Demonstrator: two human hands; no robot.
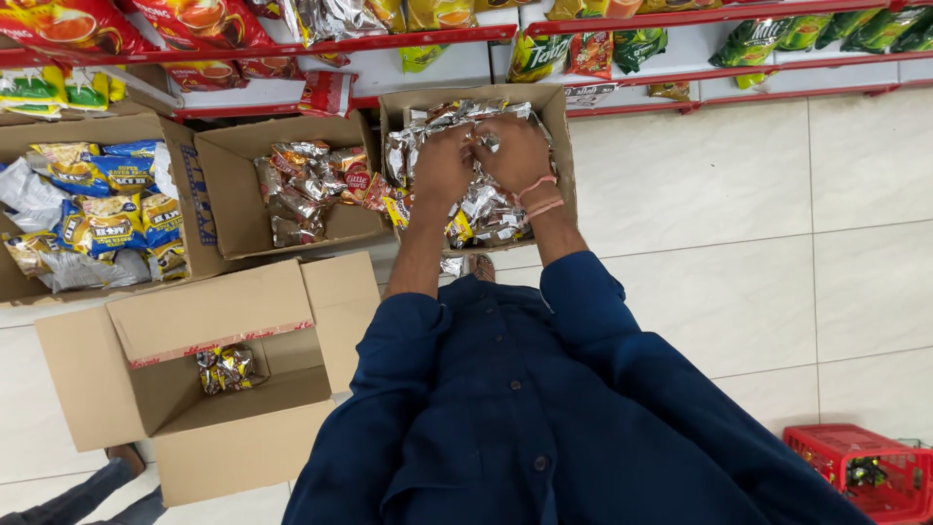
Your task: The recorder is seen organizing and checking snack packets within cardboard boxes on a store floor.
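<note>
Both my hands reach into a cardboard box (pixel 561 126) on the floor below the shelves. It is full of silver foil snack packets (pixel 486 209). My left hand (pixel 443 163) and my right hand (pixel 513 151) are side by side with fingers closed on the silver packets at the top of the pile. Pink bands circle my right wrist. My dark blue shirt fills the lower middle of the view.
Another box (pixel 233 204) to the left holds brown and silver packets. A far-left box (pixel 190 233) holds blue and yellow packets. A near-left box (pixel 97 374) contains one small packet bundle. Red shelves (pixel 428 39) carry packets above. A red basket (pixel 855 472) sits at lower right; another person's leg (pixel 87 491) at lower left.
</note>
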